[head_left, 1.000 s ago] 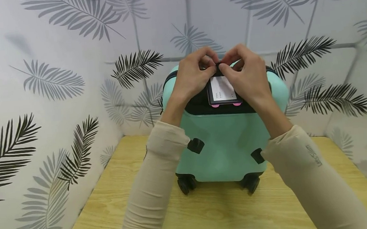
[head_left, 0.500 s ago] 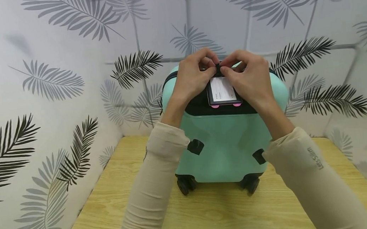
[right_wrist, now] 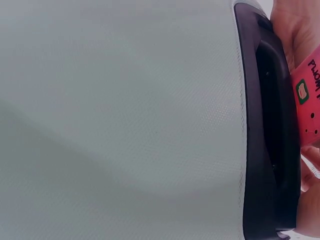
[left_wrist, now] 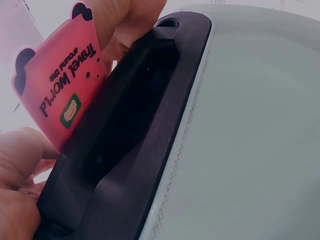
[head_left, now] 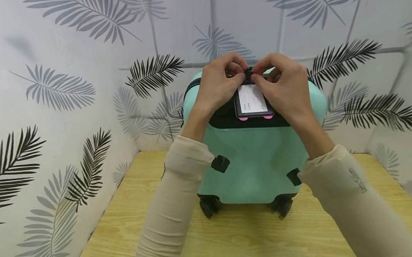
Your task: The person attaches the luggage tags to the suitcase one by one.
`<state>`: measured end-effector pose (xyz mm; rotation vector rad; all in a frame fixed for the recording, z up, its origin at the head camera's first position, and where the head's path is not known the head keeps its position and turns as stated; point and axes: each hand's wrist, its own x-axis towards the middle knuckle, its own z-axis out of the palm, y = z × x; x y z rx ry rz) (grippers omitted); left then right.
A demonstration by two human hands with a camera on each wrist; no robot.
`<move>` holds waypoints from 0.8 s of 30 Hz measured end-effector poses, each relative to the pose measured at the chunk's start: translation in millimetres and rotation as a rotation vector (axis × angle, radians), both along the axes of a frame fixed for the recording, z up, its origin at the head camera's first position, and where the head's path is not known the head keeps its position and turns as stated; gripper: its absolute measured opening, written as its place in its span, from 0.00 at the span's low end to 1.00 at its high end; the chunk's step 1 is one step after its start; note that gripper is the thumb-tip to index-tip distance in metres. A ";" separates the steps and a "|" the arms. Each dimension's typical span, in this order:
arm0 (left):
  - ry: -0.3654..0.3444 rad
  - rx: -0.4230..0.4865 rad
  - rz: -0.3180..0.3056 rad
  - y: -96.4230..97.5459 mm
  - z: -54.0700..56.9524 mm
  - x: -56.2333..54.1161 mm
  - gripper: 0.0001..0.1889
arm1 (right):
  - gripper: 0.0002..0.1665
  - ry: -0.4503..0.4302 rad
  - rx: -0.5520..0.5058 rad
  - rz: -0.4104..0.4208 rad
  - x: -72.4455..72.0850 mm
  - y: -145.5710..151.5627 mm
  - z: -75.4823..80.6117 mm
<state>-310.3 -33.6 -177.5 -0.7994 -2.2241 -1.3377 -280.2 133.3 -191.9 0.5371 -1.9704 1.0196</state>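
Observation:
A mint green suitcase (head_left: 255,161) stands upright with a black handle (left_wrist: 75,165) on its top. A luggage tag (head_left: 252,99) leans at the handle, its white card side up in the head view. The left wrist view shows its pink face (left_wrist: 75,80), with "Travel around the World" lettering and dark ears. My left hand (head_left: 218,82) pinches a short black strap (head_left: 248,75) at the tag's upper end between thumb and fingers. From the other side my right hand (head_left: 285,81) pinches that strap too. The fingers partly hide the strap's ends.
The suitcase's wheels (head_left: 209,206) rest on a yellow wood-grain table (head_left: 242,241). Two black tabs stick out from its front, the left one (head_left: 221,164) near my sleeve. Walls (head_left: 66,126) with a leaf pattern stand behind and at the sides.
My right hand has dropped slightly and moved a little to the right, with more of the black strap showing between the fingertips. My left hand and the tag hold nearly still.

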 end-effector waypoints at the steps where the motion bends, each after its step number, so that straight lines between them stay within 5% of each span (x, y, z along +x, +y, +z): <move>1: 0.000 -0.002 0.001 -0.2 -0.1 0.0 0.05 | 0.03 0.004 -0.005 0.007 -0.1 0.0 -0.4; 24: -0.023 0.015 0.004 2.8 0.3 0.5 0.04 | 0.04 0.061 0.031 -0.021 -5.0 0.1 1.7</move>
